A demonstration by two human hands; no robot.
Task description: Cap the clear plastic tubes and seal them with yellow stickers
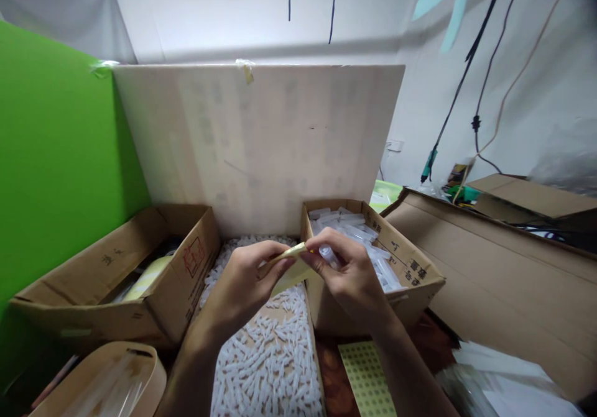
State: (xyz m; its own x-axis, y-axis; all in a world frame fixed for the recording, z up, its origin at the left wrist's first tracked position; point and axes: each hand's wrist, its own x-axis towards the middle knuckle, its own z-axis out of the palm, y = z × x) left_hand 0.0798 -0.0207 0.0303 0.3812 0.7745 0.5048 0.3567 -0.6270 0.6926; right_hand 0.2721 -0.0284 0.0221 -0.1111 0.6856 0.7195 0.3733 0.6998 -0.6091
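My left hand [254,274] is closed on a pale yellow sticker sheet [291,274], which is bent along its upper edge between thumb and fingers. My right hand [347,268] is closed too, its thumb and forefinger together at the sheet's right corner. A translucent plastic tube [329,256] is held in the curled fingers of the right hand, one end showing. Whether a sticker is between the right fingertips is too small to tell. Below both hands, many small white plastic pieces [270,367] lie in a shallow cardboard tray.
A cardboard box [415,302] of translucent tubes [387,274] stands behind the right hand. Another box [172,311] at left holds yellow sheets [149,277]. A dotted yellow sticker sheet [366,373] lies under my right forearm. A tan bin [156,373] stands front left; a tall board [270,150] rises behind.
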